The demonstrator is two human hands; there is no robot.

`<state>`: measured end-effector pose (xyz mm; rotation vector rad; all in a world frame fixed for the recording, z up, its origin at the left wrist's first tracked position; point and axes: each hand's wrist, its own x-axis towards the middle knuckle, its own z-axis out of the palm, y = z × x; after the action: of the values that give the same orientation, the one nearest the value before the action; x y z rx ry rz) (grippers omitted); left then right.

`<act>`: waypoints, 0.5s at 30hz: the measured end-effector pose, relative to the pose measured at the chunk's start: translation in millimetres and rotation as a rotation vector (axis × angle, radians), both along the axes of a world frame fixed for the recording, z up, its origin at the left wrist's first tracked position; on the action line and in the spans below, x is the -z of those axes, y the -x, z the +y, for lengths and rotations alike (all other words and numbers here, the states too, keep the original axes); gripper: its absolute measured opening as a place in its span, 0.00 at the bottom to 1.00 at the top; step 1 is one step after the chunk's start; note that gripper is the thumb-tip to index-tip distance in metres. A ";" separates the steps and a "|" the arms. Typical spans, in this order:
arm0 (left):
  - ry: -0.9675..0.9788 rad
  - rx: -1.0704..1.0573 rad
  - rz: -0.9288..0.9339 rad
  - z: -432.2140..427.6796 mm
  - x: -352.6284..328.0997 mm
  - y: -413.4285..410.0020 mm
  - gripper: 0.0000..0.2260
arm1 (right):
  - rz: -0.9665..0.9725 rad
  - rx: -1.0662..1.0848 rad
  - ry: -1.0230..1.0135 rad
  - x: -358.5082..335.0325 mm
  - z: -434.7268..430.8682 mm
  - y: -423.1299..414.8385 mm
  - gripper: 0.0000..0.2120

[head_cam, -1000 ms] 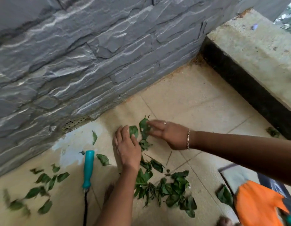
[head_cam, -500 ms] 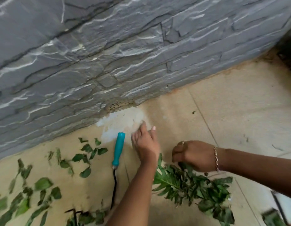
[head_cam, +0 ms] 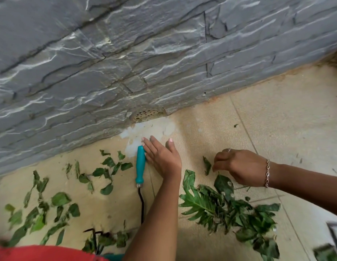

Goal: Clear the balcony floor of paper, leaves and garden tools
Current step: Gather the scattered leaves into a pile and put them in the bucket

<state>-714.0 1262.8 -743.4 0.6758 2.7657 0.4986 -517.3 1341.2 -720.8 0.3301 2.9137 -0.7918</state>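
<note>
Our left hand [head_cam: 162, 159] lies flat and straight-fingered on the floor, touching the teal-handled metal garden tool [head_cam: 140, 163] at its nine o'clock. Our right hand [head_cam: 241, 166] curls beside a small green leaf [head_cam: 207, 165]; we cannot tell whether it grips.

I could read no text, number, brand or sign anywhere in front of me. The teal handle of the garden tool [head_cam: 140, 164] on the floor showed plain colour with no label I could make out. A flat grey-edged thing [head_cam: 335, 236] at the lower right edge was too blurred for me to tell whether it bore any print.
</note>
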 end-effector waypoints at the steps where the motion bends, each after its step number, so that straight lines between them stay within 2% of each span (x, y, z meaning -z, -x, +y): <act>1: 0.021 0.011 -0.016 -0.1 2.2 -0.2 0.29 | 0.002 0.006 0.010 -0.4 0.3 0.2 0.22; 7: 0.102 0.001 -0.061 0.5 6.5 1.3 0.32 | -0.114 0.011 0.041 -12.4 -0.7 -0.8 0.24; 12: 0.130 -0.028 -0.089 1.4 6.8 -4.0 0.32 | -0.082 0.022 0.052 -11.1 0.0 -8.0 0.23; 15: 0.067 0.019 -0.098 -6.5 2.0 -34.4 0.33 | -0.048 0.032 0.006 -10.2 1.3 -9.8 0.22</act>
<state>-679.5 1256.3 -745.4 0.6438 2.6689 0.4210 -507.5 1342.5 -710.6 0.3901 2.8683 -0.7853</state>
